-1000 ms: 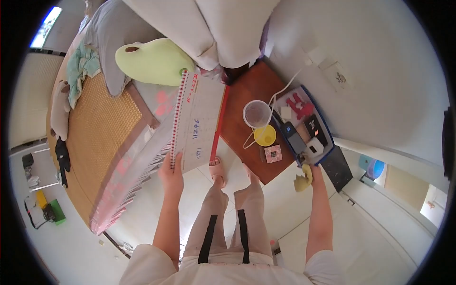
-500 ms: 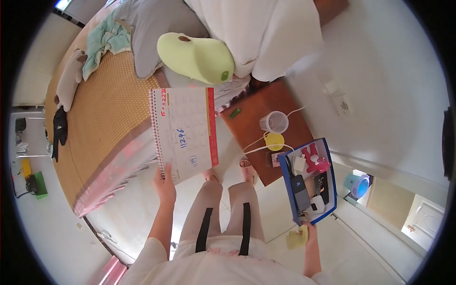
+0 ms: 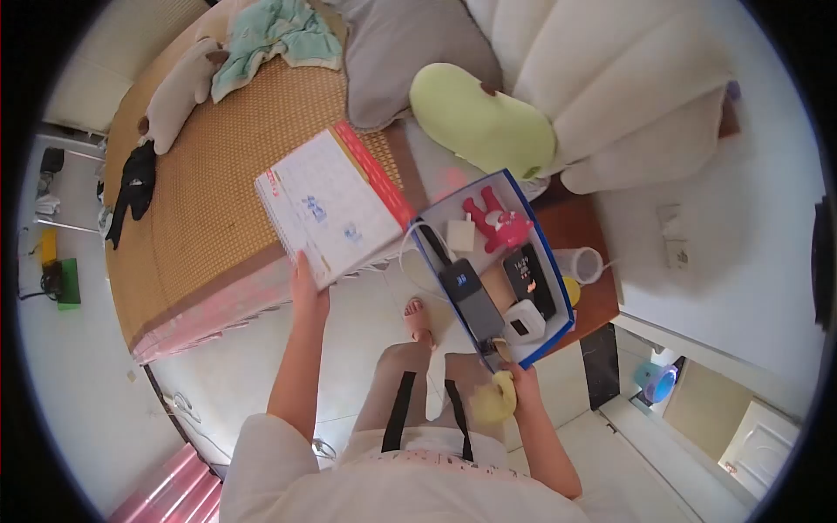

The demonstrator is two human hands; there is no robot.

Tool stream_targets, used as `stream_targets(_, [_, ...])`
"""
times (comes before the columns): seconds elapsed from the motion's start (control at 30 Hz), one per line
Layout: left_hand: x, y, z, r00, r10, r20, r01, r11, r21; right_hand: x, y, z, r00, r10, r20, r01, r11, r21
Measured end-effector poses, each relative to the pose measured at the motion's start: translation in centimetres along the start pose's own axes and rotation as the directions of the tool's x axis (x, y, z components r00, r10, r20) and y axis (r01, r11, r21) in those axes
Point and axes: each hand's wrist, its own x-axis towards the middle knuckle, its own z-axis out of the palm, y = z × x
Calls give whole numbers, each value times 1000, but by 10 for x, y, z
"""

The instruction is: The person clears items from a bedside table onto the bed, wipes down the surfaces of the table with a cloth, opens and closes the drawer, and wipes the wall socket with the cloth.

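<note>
My left hand (image 3: 311,286) grips a spiral-bound desk calendar (image 3: 336,205) with a red edge and blue handwriting, held over the bed's edge. In my right hand (image 3: 525,383) is the near end of a blue-rimmed shallow box (image 3: 565,301). Inside lie a pink bear figure (image 3: 501,224), a white charger (image 3: 460,235), a dark power bank with a lit display (image 3: 472,299), a phone (image 3: 529,281) showing the time, and a small white device (image 3: 524,322). A white cable loops over the box's left side. A fluffy yellow item (image 3: 494,398) hangs beside my right hand.
The bed has a woven mat (image 3: 209,187), a green pillow (image 3: 479,118), a grey pillow (image 3: 414,61) and plush toys. Behind the box stands a brown bedside table (image 3: 575,218) with a clear plastic cup (image 3: 580,265). A blue bucket (image 3: 658,382) sits at right.
The box has moved left and up, now in front of the bedside table. The calendar has tilted and shifted over the bed's edge. My view has turned, and one foot is hidden.
</note>
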Motion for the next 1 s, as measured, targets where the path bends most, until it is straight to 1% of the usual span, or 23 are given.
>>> stream_targets(0.07, [46, 5, -2, 1000, -5, -28, 4, 1000, -24, 22, 1, 25, 999, -18, 26, 17, 1000, 14])
stream_targets(0.13, [91, -2, -12, 996, 43, 84, -34, 993, -109, 32, -2, 47, 997, -81, 15, 81, 996, 29])
stream_targets(0.23, [136, -27, -24, 999, 0, 35, 0, 1000, -13, 38, -11, 66, 998, -57, -23, 59, 995, 80])
stream_targets(0.27, [136, -30, -33, 998, -60, -31, 63, 992, 109, 43, -8, 67, 999, -38, -6, 38, 989, 143])
stream_targets(0.3, [137, -47, -56, 990, 140, -30, -115, 904, 411, 47, -6, 67, 999, -43, -21, 45, 988, 146])
stream_targets(0.33, [133, -65, -77, 943, 329, 39, -270, 694, 668, 48, -6, 67, 999, -51, -19, 53, 991, 127])
stream_targets(0.4, [30, -60, -1, 947, 126, -294, -9, 930, 368, 56, -1, 63, 995, -93, -29, 96, 990, 99])
stream_targets(0.43, [-17, -76, 10, 987, 97, -127, -35, 906, 422, 53, -3, 64, 994, -97, -48, 102, 988, 114])
stream_targets(0.47, [-52, -95, 9, 974, -74, 216, -41, 873, 487, 48, -4, 65, 995, -82, -50, 87, 991, 106])
stream_targets(0.5, [-80, -109, 24, 868, -244, 433, -54, 820, 570, 42, -3, 64, 996, -65, -54, 70, 993, 98])
stream_targets(0.53, [-114, -106, 56, 793, -448, 412, 188, 824, 534, 36, -2, 62, 993, -111, -36, 115, 987, 113])
stream_targets(0.57, [-119, -134, 62, 787, -479, 389, 273, 836, 476, 36, 0, 55, 997, -69, -44, 73, 992, 102])
stream_targets(0.63, [-110, -142, 94, 747, -559, 361, 371, 800, 471, 36, 5, 45, 996, -78, -52, 83, 990, 113])
stream_targets(0.67, [-99, -140, 110, 687, -640, 344, 574, 769, 283, 35, 4, 37, 998, -42, -45, 46, 994, 100])
stream_targets(0.7, [-94, -139, 125, 692, -627, 359, 522, 777, 352, 35, 4, 30, 997, -50, -60, 57, 992, 116])
stream_targets(0.77, [-86, -139, 134, 645, -617, 452, 464, 785, 409, 46, 5, 16, 993, -104, -55, 108, 991, 81])
stream_targets(0.8, [-91, -139, 141, 634, -624, 457, 464, 780, 420, 58, 8, -3, 987, -160, -22, 157, 983, -97])
stream_targets(0.83, [-98, -137, 149, 656, -594, 467, 436, 802, 408, 68, 2, -25, 986, -161, -33, 158, 984, -85])
stream_targets(0.87, [-103, -139, 155, 675, -563, 477, 408, 823, 394, 80, -12, -50, 985, -146, -96, 99, 919, -382])
stream_targets(0.9, [-104, -143, 156, 667, -570, 481, 408, 818, 404, 89, -30, -77, 976, -146, -160, 10, 768, -641])
stream_targets(0.93, [-104, -146, 157, 651, -585, 484, 429, 810, 400, 93, -55, -107, 947, -284, -153, 217, 912, -349])
stream_targets(0.97, [-104, -150, 159, 639, -596, 486, 449, 802, 394, 109, -81, -140, 865, -439, -242, 369, 884, -285])
stream_targets(1.0, [-109, -150, 164, 643, -593, 484, 449, 805, 388, 92, -134, -145, 780, -503, -372, 471, 864, -180])
